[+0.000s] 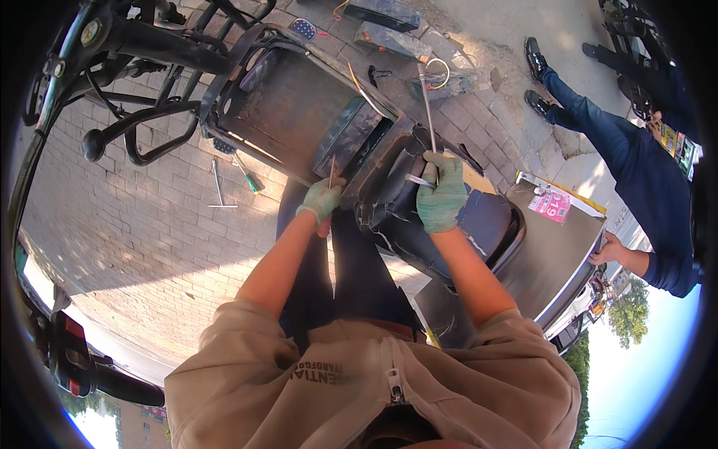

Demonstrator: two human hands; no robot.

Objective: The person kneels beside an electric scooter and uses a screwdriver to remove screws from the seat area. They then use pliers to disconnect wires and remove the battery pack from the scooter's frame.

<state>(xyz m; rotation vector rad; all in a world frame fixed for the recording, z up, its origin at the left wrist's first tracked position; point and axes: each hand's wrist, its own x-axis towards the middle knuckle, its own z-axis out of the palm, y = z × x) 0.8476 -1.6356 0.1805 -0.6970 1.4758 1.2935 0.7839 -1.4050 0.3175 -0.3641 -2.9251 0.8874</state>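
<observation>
My right hand [441, 193], in a pale green glove, is closed around a T-handle wrench [428, 101]. Its long metal shaft points away from me, and one end of the crossbar sticks out beside my fingers. Under this hand lies a dark, cracked vehicle seat [400, 198] with torn edges. My left hand [320, 199], gloved alike, is closed at the near edge of an open dark storage box [288, 105]. A thin reddish-brown rod [332, 170] rises from its fingers; what kind of tool it is, I cannot make out.
On the brick paving lie another T-shaped wrench [218, 183] and a green-handled screwdriver [249, 178]. Several battery-like blocks [389, 39] with loose wires sit beyond the box. At right a person [651, 179] grips a panel's edge [553, 247]. A metal vehicle frame [164, 112] stands left.
</observation>
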